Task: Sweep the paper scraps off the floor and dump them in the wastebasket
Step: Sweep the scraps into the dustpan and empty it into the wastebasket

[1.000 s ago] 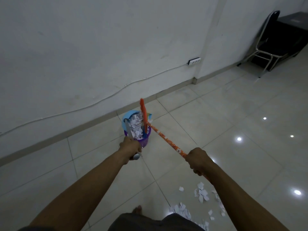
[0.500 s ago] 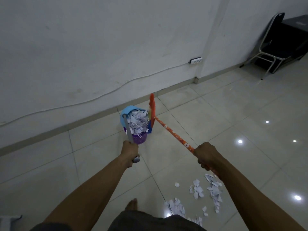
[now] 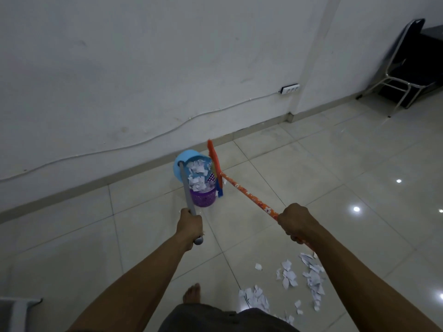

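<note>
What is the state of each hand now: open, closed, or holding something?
The left hand grips the grey dustpan handle.
The right hand grips the orange broom handle.

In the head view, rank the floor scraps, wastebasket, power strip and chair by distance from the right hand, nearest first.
1. Scraps, floor beneath right hand.
2. Wastebasket, ahead left.
3. Power strip, on wall.
4. Chair, far right corner.

At 12 o'clock, left hand [image 3: 190,226] holds dustpan [image 3: 185,157] over wastebasket [image 3: 203,200]. Right hand [image 3: 293,221] grips broom [image 3: 247,191]; scraps [image 3: 287,276] lie at 5 o'clock.
</note>
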